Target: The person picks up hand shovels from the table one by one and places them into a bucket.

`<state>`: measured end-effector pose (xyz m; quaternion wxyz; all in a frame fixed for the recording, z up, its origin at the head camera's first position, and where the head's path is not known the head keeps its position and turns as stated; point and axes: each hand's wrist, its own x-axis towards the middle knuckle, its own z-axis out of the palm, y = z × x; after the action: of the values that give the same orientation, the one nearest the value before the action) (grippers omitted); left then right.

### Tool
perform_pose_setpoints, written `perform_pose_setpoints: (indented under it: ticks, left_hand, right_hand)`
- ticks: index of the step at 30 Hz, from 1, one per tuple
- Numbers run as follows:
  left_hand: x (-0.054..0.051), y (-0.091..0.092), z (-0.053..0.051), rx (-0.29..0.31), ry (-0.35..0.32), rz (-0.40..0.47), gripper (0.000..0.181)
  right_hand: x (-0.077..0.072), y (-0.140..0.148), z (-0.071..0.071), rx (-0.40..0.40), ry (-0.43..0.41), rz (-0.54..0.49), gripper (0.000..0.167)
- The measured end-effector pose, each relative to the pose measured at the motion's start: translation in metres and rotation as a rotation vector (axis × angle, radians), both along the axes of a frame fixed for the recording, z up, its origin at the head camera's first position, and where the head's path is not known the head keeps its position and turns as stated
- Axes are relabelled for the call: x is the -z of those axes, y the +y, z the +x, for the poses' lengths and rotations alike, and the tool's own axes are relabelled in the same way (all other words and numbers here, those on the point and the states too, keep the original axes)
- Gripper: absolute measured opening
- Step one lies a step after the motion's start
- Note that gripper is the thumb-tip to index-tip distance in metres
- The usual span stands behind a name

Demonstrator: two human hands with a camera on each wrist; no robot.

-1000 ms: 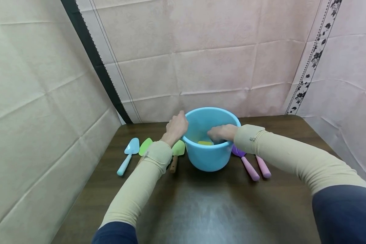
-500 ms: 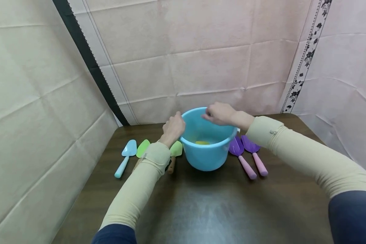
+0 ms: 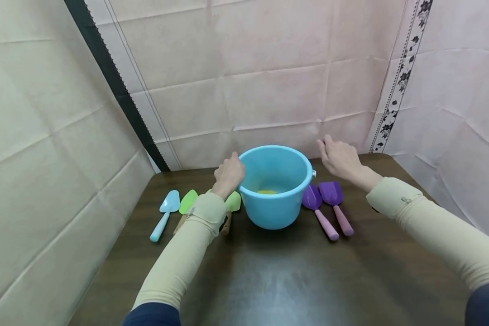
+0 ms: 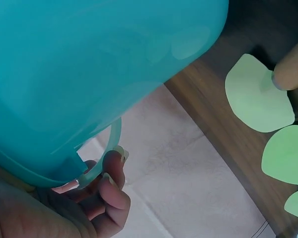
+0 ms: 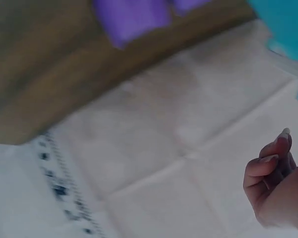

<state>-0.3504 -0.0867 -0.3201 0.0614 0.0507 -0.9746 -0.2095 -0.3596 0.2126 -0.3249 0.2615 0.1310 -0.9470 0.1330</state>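
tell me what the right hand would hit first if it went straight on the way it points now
Probably the back cloth: in the head view, the right hand points away and inward, its line passing above the bucket. Depth is unclear, so it might clip the bucket instead.

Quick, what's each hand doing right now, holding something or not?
Left hand: closed, holding the blue bucket by its handle, near the rim.
Right hand: open, loosely curled and holding nothing, beside the bucket.
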Motion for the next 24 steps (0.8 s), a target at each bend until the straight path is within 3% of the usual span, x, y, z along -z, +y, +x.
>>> perform_pose_setpoints:
  ticks: [5, 12, 18, 24]
  left_hand:
    - [0.001, 0.000, -0.001, -0.025, -0.001, 0.000, 0.036]
    - [0.002, -0.001, -0.002, -0.005, 0.002, -0.001, 0.033]
    - [0.001, -0.002, -0.001, -0.009, 0.005, 0.013, 0.034]
    - [0.001, -0.001, -0.001, 0.004, 0.000, 0.015, 0.031]
  right_hand:
    - [0.036, 0.026, 0.007, 0.067, -0.165, 0.040, 0.043]
    - [0.073, 0.040, 0.023, 0.119, -0.365, 0.124, 0.037]
    - [0.094, 0.038, 0.034, 0.124, -0.454, 0.168, 0.039]
    - [0.105, 0.035, 0.045, 0.132, -0.550, 0.181, 0.041]
